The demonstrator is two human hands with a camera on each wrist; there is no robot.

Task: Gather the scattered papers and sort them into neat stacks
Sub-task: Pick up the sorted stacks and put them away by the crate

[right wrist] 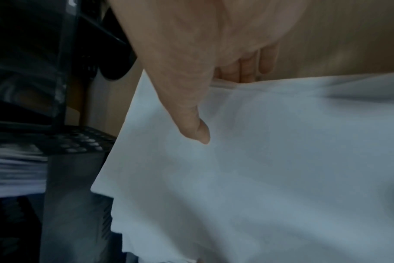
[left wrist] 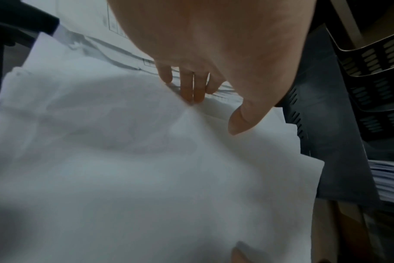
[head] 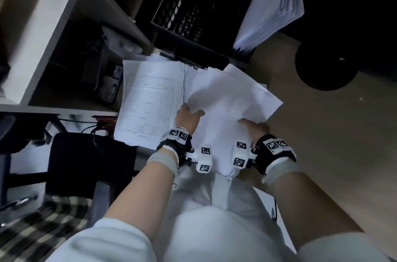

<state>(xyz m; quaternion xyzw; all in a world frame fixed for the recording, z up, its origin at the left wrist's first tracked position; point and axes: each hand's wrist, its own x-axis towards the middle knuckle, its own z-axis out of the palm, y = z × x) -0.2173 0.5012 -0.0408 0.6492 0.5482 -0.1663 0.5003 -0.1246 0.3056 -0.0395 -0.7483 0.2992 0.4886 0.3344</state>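
I hold a loose bundle of blank white sheets (head: 227, 98) above my lap, tilted with its corners fanned out. My left hand (head: 189, 116) grips its left edge; in the left wrist view the thumb (left wrist: 238, 122) lies on top of the sheets (left wrist: 146, 160) and the fingers (left wrist: 191, 92) reach past the edge. My right hand (head: 252, 127) grips the right edge, thumb (right wrist: 198, 131) on the sheets (right wrist: 259, 160) and fingers (right wrist: 247, 71) behind them. A stack of printed forms (head: 148, 100) lies just left of the bundle, partly under it.
A black mesh tray rack (head: 182, 14) stands ahead, with a thick pile of papers (head: 275, 4) in its right side. A white shelf unit (head: 43, 25) is at the left, a black chair (head: 86, 165) at the lower left, and a round black base (head: 326, 68) on the wooden floor at the right.
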